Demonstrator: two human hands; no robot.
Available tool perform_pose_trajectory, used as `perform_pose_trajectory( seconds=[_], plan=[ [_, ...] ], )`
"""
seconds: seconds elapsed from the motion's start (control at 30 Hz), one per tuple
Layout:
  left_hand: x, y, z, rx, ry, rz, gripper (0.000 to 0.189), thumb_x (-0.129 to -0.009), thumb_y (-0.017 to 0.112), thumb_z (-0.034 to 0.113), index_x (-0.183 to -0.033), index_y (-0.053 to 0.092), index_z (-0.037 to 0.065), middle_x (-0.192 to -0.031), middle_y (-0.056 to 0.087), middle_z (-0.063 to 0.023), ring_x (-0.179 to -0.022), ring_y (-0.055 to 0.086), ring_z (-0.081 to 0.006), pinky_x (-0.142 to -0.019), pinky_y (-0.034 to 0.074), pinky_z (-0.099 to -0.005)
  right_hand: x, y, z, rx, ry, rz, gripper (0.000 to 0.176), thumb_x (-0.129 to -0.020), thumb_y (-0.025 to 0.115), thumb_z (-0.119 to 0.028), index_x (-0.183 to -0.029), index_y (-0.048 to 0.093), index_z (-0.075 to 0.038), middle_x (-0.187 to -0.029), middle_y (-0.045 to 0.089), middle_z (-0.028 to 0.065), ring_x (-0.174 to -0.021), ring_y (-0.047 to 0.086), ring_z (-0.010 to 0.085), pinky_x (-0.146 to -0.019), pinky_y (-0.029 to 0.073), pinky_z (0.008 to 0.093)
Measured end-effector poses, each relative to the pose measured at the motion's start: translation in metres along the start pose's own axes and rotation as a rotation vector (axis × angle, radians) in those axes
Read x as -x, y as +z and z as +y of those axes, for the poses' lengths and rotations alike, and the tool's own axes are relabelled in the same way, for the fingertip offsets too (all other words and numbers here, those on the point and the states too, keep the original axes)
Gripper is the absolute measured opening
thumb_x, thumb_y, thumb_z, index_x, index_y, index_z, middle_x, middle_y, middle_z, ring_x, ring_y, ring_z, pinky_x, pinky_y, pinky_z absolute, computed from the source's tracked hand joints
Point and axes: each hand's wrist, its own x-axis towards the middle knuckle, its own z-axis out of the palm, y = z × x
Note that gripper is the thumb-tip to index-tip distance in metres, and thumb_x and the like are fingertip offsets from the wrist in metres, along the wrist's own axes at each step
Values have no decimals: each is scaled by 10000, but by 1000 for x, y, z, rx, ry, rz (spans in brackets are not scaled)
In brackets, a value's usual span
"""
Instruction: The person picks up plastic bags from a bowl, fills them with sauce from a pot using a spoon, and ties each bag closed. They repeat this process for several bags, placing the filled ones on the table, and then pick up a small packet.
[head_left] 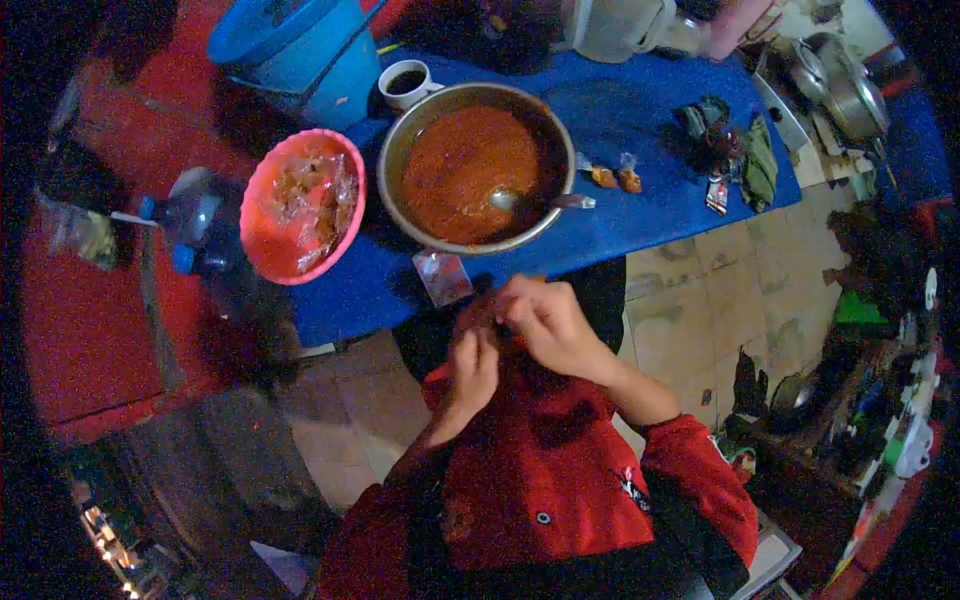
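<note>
While left hand (470, 365) and right hand (550, 325) pinch grips shut on something hidden, a clear reddish packet (443, 277) lies beside.

A single head-worn view looks steeply down, close above the left hand (470, 365) and right hand (550, 325); table (640, 130) far, lap (540, 480) near.

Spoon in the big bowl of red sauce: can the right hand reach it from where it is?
Probably yes. The spoon lies with its handle over the metal bowl's rim on the side near the right hand, with only blue table between. That hand is pressed against the left hand, though.
</note>
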Motion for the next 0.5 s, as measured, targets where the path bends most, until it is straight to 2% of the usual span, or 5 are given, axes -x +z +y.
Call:
perform_pose_trajectory(
  seconds=[0.07, 0.13, 0.23, 0.37, 0.5],
  plan=[
    [20, -7, -52, 503, -346, -100, 252, -910, 524, 172, -1082, 577, -6, -1070, 613, -124, -995, 566, -246, -926, 423, -370, 10, 11, 23, 246, -212, -145, 200, -875, 540, -223, -819, 576, -35, -711, 586, 150, -631, 603, 340, -567, 479, 421],
    [3, -20, 6, 1228, -611, -180, 143, -891, 533, 169, -962, 578, 54, -1046, 605, -103, -981, 568, -196, -919, 442, -343, 20, 28, 35, 478, -403, -133, 198, -853, 565, -269, -847, 579, -71, -725, 595, 128, -629, 611, 317, -576, 492, 432],
    [-14, -19, 24, 1197, -379, -165, 112, -894, 526, 151, -927, 563, 51, -1015, 601, -100, -966, 570, -196, -929, 449, -349, 31, 36, 48, 463, -336, -231, 213, -856, 568, -288, -838, 578, -76, -703, 588, 113, -628, 613, 305, -566, 490, 424],
    [-16, -14, 17, 1337, -404, -169, 83, -872, 558, 118, -912, 529, 51, -1046, 567, -89, -1037, 538, -239, -948, 442, -390, 38, 41, 46, 348, -425, -143, 207, -861, 560, -284, -836, 573, -78, -657, 571, 100, -608, 602, 308, -559, 484, 423],
    [-30, -19, 8, 1315, -607, -51, 42, -877, 543, 88, -905, 520, 68, -975, 522, -53, -1060, 503, -229, -981, 408, -394, 57, 26, 53, 60, -145, -215, 230, -861, 558, -271, -799, 528, -51, -749, 573, 121, -701, 580, 320, -605, 443, 405]
  ],
)
